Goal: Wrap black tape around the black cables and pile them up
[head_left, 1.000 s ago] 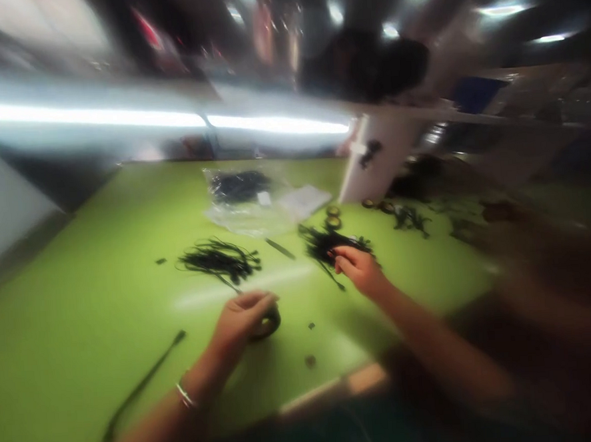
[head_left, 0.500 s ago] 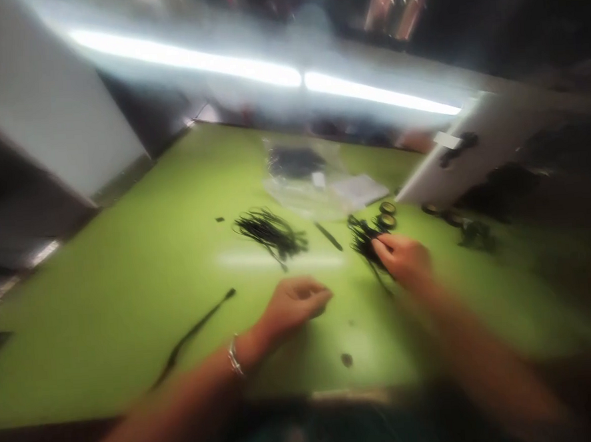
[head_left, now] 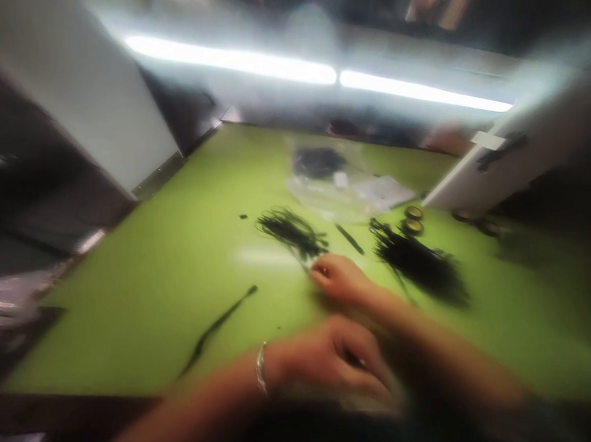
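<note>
My right hand is closed in a pinch at the near end of a loose bundle of thin black cords. What lies between its fingertips is hidden. Closer to me, my left hand, a silver bracelet on its wrist, is low over the table's front edge with curled fingers. Blur hides what it holds, if anything. To the right of my right hand lies a bigger pile of black cords. A single black cord lies apart on the left.
The green tabletop carries a clear plastic bag with dark contents, a white packet, a slim dark tool and yellow-black rolls. A white panel stands at right, below bright tube lights.
My right hand has left the right-hand cord pile and come left to the other bundle. My left hand has drawn back toward the front edge, over where a small dark piece lay.
</note>
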Tool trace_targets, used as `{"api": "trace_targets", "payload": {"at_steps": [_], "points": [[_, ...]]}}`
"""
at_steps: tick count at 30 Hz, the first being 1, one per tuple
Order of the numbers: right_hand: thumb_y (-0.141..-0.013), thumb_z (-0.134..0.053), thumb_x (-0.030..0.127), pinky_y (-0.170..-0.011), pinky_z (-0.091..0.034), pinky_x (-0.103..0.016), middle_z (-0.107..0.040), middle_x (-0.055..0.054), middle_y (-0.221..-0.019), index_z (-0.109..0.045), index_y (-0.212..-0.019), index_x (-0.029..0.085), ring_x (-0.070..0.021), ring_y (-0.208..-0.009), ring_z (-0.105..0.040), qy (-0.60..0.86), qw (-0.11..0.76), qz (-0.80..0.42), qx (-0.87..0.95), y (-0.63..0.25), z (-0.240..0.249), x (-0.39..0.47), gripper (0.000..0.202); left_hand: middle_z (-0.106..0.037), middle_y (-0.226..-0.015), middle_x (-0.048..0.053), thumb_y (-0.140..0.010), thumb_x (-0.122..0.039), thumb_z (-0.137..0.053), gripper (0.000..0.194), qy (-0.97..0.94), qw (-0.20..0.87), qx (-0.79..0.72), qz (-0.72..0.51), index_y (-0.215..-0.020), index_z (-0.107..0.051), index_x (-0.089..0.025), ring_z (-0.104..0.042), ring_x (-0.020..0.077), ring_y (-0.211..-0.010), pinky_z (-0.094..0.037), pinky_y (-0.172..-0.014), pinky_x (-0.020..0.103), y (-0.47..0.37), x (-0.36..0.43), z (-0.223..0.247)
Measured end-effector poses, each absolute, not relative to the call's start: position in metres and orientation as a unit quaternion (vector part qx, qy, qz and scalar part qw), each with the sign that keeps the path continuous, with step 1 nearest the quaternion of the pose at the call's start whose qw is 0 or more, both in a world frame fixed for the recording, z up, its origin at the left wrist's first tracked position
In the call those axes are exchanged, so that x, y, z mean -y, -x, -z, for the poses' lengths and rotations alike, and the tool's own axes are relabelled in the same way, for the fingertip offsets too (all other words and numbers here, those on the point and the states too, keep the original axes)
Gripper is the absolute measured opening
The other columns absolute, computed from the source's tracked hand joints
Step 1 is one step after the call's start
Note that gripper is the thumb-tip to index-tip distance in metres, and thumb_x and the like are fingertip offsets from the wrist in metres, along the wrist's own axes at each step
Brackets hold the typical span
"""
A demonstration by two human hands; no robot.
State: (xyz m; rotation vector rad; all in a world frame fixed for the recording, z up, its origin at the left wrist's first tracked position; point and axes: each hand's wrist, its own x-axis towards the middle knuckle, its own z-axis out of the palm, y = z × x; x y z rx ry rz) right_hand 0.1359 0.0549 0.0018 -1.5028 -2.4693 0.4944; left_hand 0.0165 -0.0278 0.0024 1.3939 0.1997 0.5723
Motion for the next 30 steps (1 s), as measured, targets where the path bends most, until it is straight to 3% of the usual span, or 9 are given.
{"api": "trace_targets", "payload": {"at_steps": [3,7,10,12,15,17,19,25,30], "points": [[-0.086,-0.054,0.032,-0.059,-0.034,-0.028,-0.064,-0.01,-0.087,-0.062,-0.079,0.017,-0.0194,-0.071,-0.056,0.545,0.118,-0.136,0.819,-0.1,0.009,-0.053,0.018,-0.072,-0.082,0.012,-0.077,-0.038,-0.072,0.026,-0.637,0.732,-0.07,-0.233,-0.088,-0.078,-0.016,-0.066,0.0207,-0.076,-0.055,-0.076,0.031,-0.014,0.027,-0.003],[-0.083,-0.05,0.015,-0.057,-0.033,-0.028,-0.064,-0.01,-0.079,-0.058,-0.072,0.017,-0.0179,-0.067,-0.055,0.561,0.135,-0.14,0.805,-0.094,0.016,-0.061,0.014,-0.072,-0.082,0.011,-0.072,-0.039,-0.077,0.026,-0.606,0.747,-0.11,-0.25,-0.082,-0.078,-0.016,-0.067,0.0207,-0.078,-0.055,-0.078,0.031,-0.013,0.022,0.0],[-0.079,-0.053,0.016,-0.059,-0.037,-0.027,-0.066,-0.006,-0.073,-0.058,-0.068,0.019,-0.0164,-0.066,-0.057,0.557,0.151,-0.172,0.798,-0.118,0.007,-0.067,0.012,-0.069,-0.074,0.008,-0.069,-0.037,-0.079,0.025,-0.539,0.756,-0.196,-0.316,-0.074,-0.075,-0.014,-0.064,0.0167,-0.067,-0.054,-0.066,0.029,-0.013,0.016,0.002],[-0.08,-0.051,0.018,-0.06,-0.04,-0.025,-0.066,-0.003,-0.071,-0.06,-0.074,0.019,-0.014,-0.064,-0.058,0.56,0.177,-0.203,0.783,-0.142,-0.003,-0.066,0.011,-0.065,-0.067,0.005,-0.072,-0.041,-0.076,0.029,-0.464,0.749,-0.286,-0.377,-0.072,-0.073,-0.012,-0.055,0.0099,-0.052,-0.046,-0.05,0.023,-0.013,0.011,0.001],[-0.083,-0.046,0.026,-0.052,-0.041,-0.024,-0.065,-0.001,-0.067,-0.059,-0.084,0.018,-0.0108,-0.051,-0.052,0.569,0.291,-0.318,0.701,-0.176,-0.015,-0.056,0.015,-0.057,-0.057,0.0,-0.075,-0.045,-0.071,0.035,-0.383,0.698,-0.402,-0.452,-0.076,-0.071,-0.011,-0.037,0.0035,-0.039,-0.03,-0.039,0.019,-0.012,0.001,0.001],[-0.081,-0.048,0.03,-0.047,-0.038,-0.024,-0.06,0.001,-0.062,-0.058,-0.085,0.018,-0.0093,-0.045,-0.045,0.57,0.353,-0.377,0.639,-0.19,-0.019,-0.043,0.017,-0.053,-0.052,-0.002,-0.073,-0.046,-0.072,0.036,-0.378,0.667,-0.442,-0.466,-0.077,-0.071,-0.01,-0.033,0.0032,-0.038,-0.027,-0.039,0.019,-0.011,-0.004,0.0],[-0.081,-0.048,0.03,-0.046,-0.036,-0.023,-0.054,0.004,-0.059,-0.059,-0.084,0.019,-0.0086,-0.045,-0.04,0.572,0.38,-0.395,0.61,-0.193,-0.018,-0.029,0.016,-0.051,-0.051,-0.003,-0.071,-0.047,-0.073,0.038,-0.386,0.658,-0.458,-0.456,-0.078,-0.071,-0.01,-0.034,0.0039,-0.039,-0.027,-0.04,0.019,-0.011,-0.006,0.0],[-0.078,-0.056,0.035,-0.052,-0.039,-0.023,-0.052,0.003,-0.063,-0.062,-0.086,0.019,-0.0107,-0.056,-0.045,0.538,0.378,-0.405,0.635,-0.178,-0.016,-0.004,0.019,-0.045,-0.048,-0.004,-0.075,-0.048,-0.069,0.039,-0.461,0.641,-0.468,-0.398,-0.071,-0.067,-0.01,-0.036,0.0057,-0.042,-0.028,-0.042,0.02,-0.014,-0.002,0.006],[-0.079,-0.056,0.039,-0.046,-0.035,-0.022,-0.05,0.004,-0.058,-0.063,-0.079,0.018,-0.0093,-0.049,-0.042,0.546,0.347,-0.462,0.607,-0.179,-0.021,-0.002,0.022,-0.06,-0.061,0.002,-0.077,-0.039,-0.07,0.025,-0.597,0.473,-0.499,-0.414,-0.072,-0.069,-0.015,-0.048,0.0113,-0.055,-0.037,-0.051,0.023,-0.013,-0.003,0.015]]}}
